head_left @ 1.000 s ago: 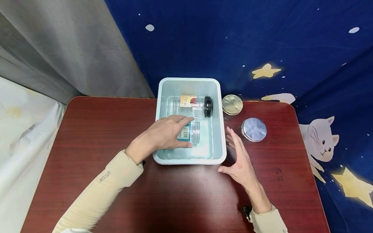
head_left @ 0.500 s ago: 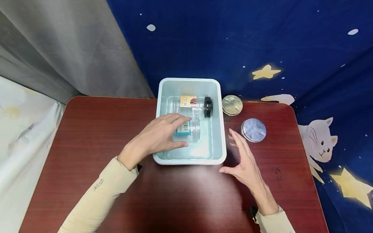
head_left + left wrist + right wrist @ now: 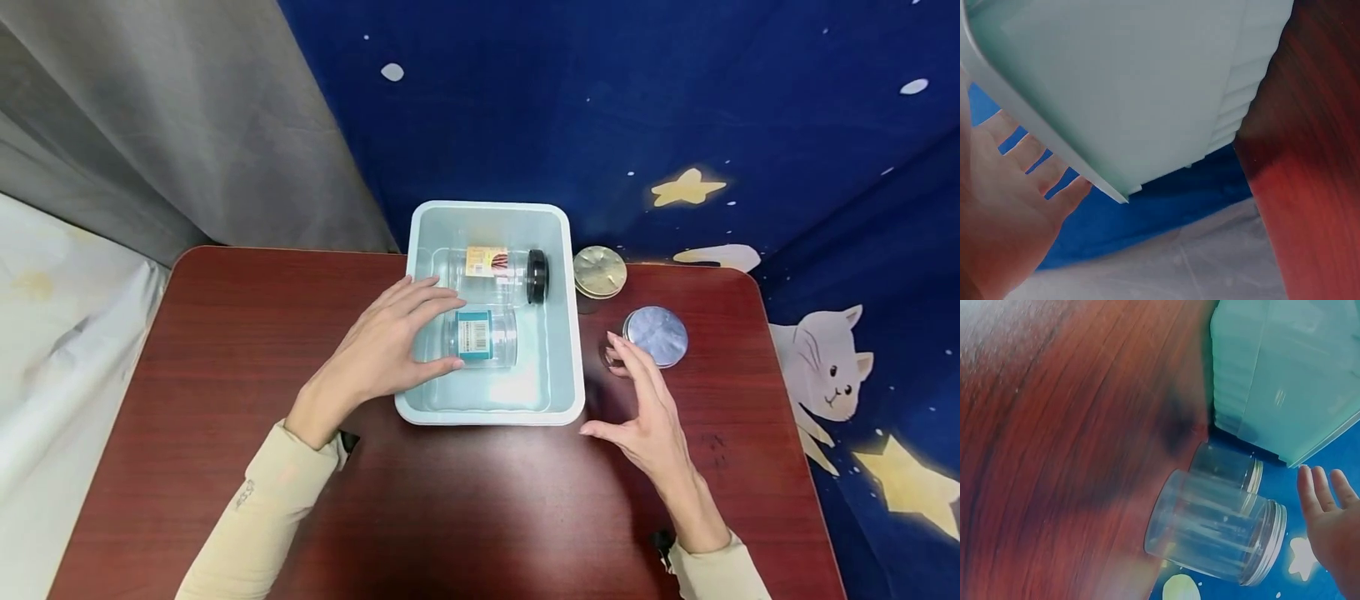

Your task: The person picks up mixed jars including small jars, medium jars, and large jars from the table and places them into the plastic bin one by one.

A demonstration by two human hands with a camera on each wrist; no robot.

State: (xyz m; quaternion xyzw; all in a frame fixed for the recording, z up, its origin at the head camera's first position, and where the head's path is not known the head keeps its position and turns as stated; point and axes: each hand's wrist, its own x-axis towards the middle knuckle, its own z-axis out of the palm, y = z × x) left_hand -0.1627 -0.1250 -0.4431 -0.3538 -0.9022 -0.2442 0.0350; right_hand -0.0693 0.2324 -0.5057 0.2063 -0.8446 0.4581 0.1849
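Observation:
A pale blue plastic tub [image 3: 572,333] stands on the dark red table. Two clear jars lie on their sides in it: one with a black lid [image 3: 498,271] at the back, and a smaller one with a teal label [image 3: 480,336] in front. My left hand [image 3: 427,333] reaches over the tub's left rim with its fingers spread and loose; the thumb tip is at the small jar. My right hand [image 3: 618,387] is open on edge right of the tub, its fingertips close to a silver-lidded jar [image 3: 655,335]. In the left wrist view, the fingers [image 3: 1022,181] show past the tub wall [image 3: 1147,81].
A gold-lidded jar [image 3: 599,271] stands behind the silver-lidded one, both near the table's far right edge. In the right wrist view, the nearer clear jar [image 3: 1216,534] stands by the tub's corner [image 3: 1272,375]. A blue starry cloth and a grey curtain hang behind.
My left hand has let go of the teal-labelled jar and drawn back to the left; the jar now lies in the tub with its label up. My right hand has shifted right towards the silver-lidded jar.

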